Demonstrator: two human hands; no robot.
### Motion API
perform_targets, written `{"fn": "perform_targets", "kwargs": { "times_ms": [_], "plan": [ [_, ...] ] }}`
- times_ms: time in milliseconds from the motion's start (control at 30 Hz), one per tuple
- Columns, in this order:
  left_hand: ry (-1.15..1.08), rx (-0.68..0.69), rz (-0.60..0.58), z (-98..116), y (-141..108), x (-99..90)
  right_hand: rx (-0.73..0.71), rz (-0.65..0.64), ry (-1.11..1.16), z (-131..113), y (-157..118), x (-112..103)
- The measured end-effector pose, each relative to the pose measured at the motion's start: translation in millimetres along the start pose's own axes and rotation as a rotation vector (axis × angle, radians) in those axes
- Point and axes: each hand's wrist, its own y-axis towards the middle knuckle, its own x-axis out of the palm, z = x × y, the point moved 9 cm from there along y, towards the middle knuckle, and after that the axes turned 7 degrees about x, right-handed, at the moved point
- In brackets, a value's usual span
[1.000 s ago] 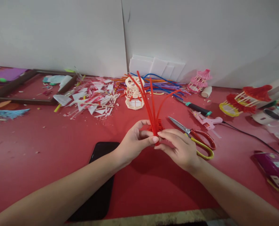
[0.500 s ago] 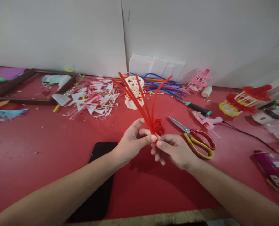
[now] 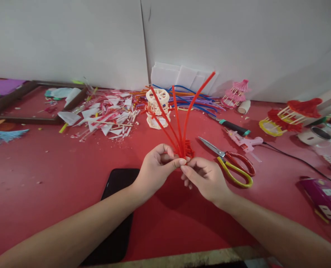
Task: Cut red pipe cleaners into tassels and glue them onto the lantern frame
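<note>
Several red pipe cleaners [image 3: 176,115] fan upward from the fingertips of both hands. My left hand [image 3: 160,165] pinches their lower ends between thumb and fingers. Against it, my right hand [image 3: 203,176] is closed on the same lower ends, its thumb and fingertips together. A small pile of short red pieces [image 3: 189,149] lies on the table just behind the hands, partly hidden. To the right of my right hand rest scissors [image 3: 232,160] with one red and one yellow handle. A cream openwork model [image 3: 157,100] stands behind the pipe cleaners.
A black phone-like slab [image 3: 118,223] lies under my left forearm. Paper and stick scraps [image 3: 106,115] are heaped at left, near a dark frame [image 3: 23,120]. On the right are a pink glue gun [image 3: 245,141], a knife-like tool [image 3: 235,127], a purple power strip [image 3: 320,193] and a mug [image 3: 312,137].
The pipe cleaners have spread and tilted, the rightmost now rising higher and further right. Both hands stay together at the lower ends. The view has shifted slightly.
</note>
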Motion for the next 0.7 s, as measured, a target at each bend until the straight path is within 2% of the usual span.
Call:
{"fn": "perform_targets", "kwargs": {
  "times_ms": [300,433,500,600,700],
  "plan": [
    [0.018,0.019,-0.065,2.8,-1.1,5.9,-0.141,0.043,-0.207,-11.8,-2.3,-3.7],
    [0.081,0.021,-0.048,2.9,-2.5,4.2,-0.188,0.064,-0.282,-18.0,-2.2,-4.1],
    [0.120,0.028,-0.034,4.0,-3.3,3.0,-0.274,0.098,-0.387,-25.5,-3.6,-4.1],
    [0.128,0.046,-0.032,6.4,-3.8,3.1,-0.495,0.163,-0.589,-40.9,-11.1,-1.2],
    [0.095,0.048,-0.036,6.4,-3.5,2.6,-0.654,0.177,-0.691,-48.2,-18.1,2.7]
  ]
}}
